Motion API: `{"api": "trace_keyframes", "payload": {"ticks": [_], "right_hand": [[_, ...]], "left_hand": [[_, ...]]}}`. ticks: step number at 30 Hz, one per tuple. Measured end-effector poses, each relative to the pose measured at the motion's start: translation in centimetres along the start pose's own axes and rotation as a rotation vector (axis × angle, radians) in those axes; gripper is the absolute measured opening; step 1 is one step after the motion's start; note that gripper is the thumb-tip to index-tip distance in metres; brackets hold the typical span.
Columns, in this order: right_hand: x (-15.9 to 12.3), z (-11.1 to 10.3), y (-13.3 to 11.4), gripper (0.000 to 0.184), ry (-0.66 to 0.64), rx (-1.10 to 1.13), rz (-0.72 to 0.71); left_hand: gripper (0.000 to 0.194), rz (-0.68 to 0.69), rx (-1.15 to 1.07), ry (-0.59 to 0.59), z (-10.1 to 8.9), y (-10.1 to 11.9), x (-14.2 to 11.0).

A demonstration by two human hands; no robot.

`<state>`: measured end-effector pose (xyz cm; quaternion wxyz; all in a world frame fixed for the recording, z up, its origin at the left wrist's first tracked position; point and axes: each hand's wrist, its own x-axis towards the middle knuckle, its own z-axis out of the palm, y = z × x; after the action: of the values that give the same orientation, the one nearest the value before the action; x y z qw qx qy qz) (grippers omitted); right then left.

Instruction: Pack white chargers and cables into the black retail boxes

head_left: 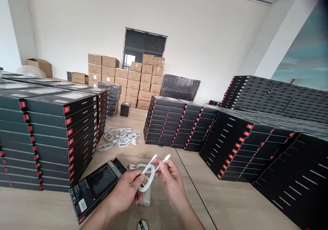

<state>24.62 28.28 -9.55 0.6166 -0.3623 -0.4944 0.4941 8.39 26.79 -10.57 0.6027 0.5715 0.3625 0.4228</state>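
"What have you got in your fingers?"

"A coiled white cable [153,173], held above the pale wood-grain bench [192,202], just left of the dark seam where two bench tops meet edge to edge. My left hand [129,186] has the lower left of the loops pinched between thumb and fingers."

"And the other one?"

"My right hand [170,180] is pinching a slim white plug [166,158] between thumb and fingertips, its end pointing up and away from me. A flat white plug with a metal end [131,166] shows beyond my left hand; I can't tell whether it belongs to this same coil."

"Anything under your hands?"

"A clear, colourless plastic piece [145,200], partly hidden by my left fingers, so I can't tell its full shape."

"What's beside you on the bench?"

"A black cardboard box with a dark window [96,185] lies slantwise near my left forearm, towards the near edge, with its far end flap open. Further towards the far edge sits a loose heap of white cables [121,137]. The tall stack of black boxes with red tags [82,144] fills the left side, and a long row of similar black boxes [174,124] stands across the seam, running off to the right."
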Motion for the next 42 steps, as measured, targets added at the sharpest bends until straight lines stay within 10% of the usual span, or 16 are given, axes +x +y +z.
{"api": "trace_keyframes", "payload": {"ticks": [13, 20, 32, 42], "right_hand": [[-0.1, 0.2, -0.4, 0.031, 0.026, -0.045, 0.004], [0.0, 0.1, -0.5, 0.028, 0.143, -0.127, -0.104], [-0.1, 0.1, -0.4, 0.029, 0.172, -0.180, -0.122], [0.2, -0.5, -0.3, 0.029, 0.049, -0.196, 0.216]], "left_hand": [[0.038, 0.122, -0.184, 0.245, -0.5, -0.4, 0.4], [0.033, 0.119, -0.071, 0.001, 0.1, -0.4, 0.0], [0.040, -0.111, -0.552, 0.028, 0.9, 0.2, -0.3], [0.017, 0.508, 0.575, 0.300, 0.1, -0.3, -0.7]]}}
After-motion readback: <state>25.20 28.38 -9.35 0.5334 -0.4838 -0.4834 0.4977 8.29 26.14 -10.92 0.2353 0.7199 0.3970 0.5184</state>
